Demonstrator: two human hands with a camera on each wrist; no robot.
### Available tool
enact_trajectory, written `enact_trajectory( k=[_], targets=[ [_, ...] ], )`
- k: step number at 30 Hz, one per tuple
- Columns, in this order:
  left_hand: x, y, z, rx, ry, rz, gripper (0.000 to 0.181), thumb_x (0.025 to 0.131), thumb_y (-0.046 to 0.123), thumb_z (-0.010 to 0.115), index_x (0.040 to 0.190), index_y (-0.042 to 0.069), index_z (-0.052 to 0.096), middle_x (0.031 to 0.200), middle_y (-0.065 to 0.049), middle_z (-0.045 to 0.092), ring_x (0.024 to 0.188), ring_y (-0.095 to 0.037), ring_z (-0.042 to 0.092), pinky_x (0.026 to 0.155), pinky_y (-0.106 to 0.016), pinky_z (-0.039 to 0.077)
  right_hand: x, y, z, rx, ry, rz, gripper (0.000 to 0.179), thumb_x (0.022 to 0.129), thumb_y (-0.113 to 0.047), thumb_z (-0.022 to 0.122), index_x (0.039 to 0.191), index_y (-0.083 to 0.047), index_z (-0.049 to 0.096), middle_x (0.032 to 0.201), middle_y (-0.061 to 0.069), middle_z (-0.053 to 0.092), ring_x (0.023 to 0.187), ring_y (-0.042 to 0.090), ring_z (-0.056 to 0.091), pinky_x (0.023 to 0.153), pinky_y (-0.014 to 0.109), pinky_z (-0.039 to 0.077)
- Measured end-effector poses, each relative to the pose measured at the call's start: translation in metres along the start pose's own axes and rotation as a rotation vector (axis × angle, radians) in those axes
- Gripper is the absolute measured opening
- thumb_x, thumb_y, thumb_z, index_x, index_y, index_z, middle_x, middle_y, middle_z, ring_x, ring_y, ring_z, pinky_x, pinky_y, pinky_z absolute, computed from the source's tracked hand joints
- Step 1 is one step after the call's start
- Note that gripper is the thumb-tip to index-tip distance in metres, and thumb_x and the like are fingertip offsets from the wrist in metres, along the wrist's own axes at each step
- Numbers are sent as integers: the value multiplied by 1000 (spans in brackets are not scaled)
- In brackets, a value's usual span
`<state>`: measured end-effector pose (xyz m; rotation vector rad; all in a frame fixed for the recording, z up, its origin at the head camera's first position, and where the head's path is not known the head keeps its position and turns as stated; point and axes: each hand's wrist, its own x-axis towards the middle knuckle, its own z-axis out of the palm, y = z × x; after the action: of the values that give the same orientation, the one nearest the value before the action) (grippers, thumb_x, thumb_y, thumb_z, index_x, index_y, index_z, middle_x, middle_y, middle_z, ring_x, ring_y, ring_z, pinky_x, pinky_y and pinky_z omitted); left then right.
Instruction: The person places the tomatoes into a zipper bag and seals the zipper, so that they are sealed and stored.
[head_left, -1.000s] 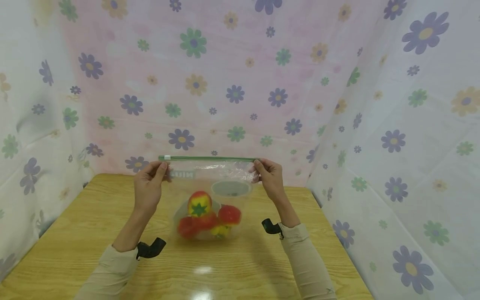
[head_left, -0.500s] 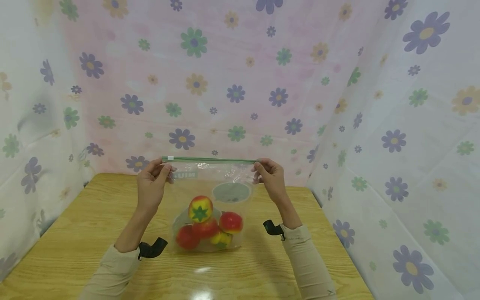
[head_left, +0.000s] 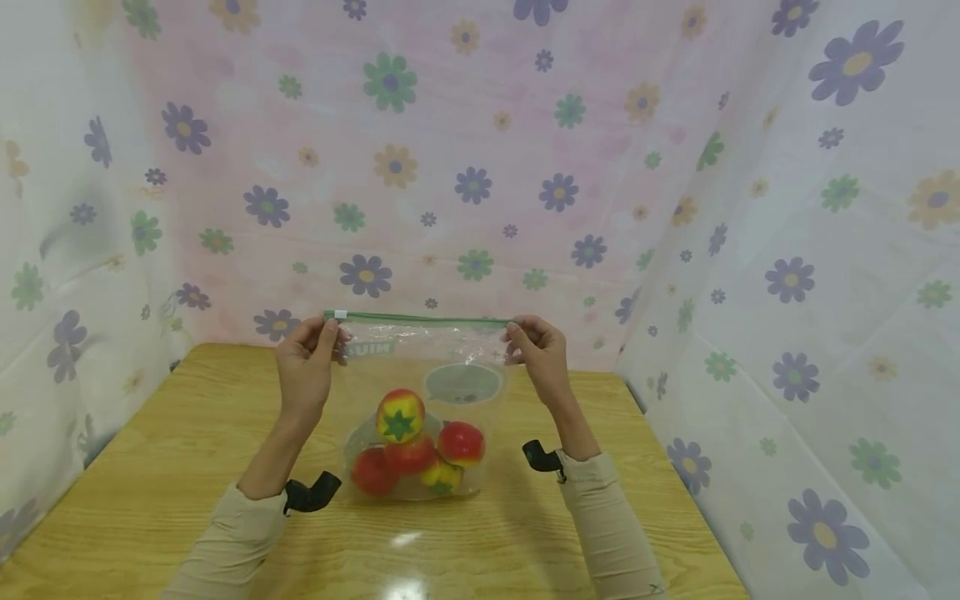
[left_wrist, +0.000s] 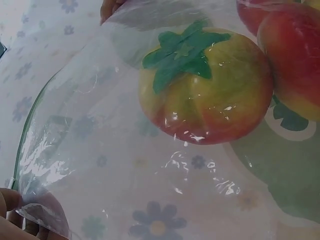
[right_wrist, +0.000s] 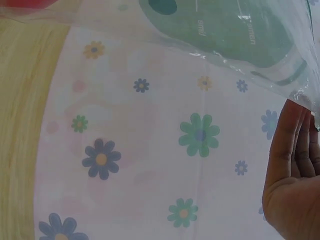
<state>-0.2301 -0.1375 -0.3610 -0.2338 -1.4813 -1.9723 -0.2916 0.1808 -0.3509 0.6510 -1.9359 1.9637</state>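
A clear zip bag hangs upright between my hands, its green zip strip stretched across the top. My left hand pinches the upper left corner, just below the white slider. The upper right corner is pinched by my right hand. Several red and yellow fruits are heaped in the bottom of the bag. One fruit on top of the heap has a green star-shaped cap; a redder fruit lies to its right. I cannot tell whether the bag's bottom touches the table.
A wooden table lies below the bag. Flower-patterned cloth closes off the back and both sides. A black wrist mount sticks out from the left sleeve, and another mount from the right sleeve.
The fruits and the bag's bottom sank lower, then came to rest, going from blurred to sharp. Both hands shifted slightly to the right early on and kept their grip on the corners.
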Motion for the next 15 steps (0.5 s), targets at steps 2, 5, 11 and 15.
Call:
enact_trajectory(
  k=[2,5,11,15],
  targets=[
    [0,0,0,8,0,4,26,104,10,58,106,-15,64,77,6,67,66,-7,60,55,-15,52,1,-5,1,-53,23,-13,24,102,-9,62,112,13,63,87,3,70,70,10,63,62,22,60],
    [0,1,0,9,-1,13,25,104,11,58,105,-13,65,77,5,67,66,-7,60,55,-15,52,-1,-23,7,-166,82,-61,21,100,-7,64,112,11,67,95,10,71,79,10,65,65,20,59],
    [-1,0,0,0,-6,16,25,104,10,58,106,-15,63,77,6,68,67,-7,60,55,-15,52,-4,-50,24,-292,150,-255,20,96,4,65,112,16,66,113,34,64,105,32,62,99,40,55],
    [-2,-1,0,2,-9,12,27,104,10,57,107,-17,63,77,6,68,67,-7,60,55,-15,52,-3,-57,39,-349,148,-394,19,93,9,66,110,16,66,112,35,64,114,46,58,107,54,46]
  ],
)
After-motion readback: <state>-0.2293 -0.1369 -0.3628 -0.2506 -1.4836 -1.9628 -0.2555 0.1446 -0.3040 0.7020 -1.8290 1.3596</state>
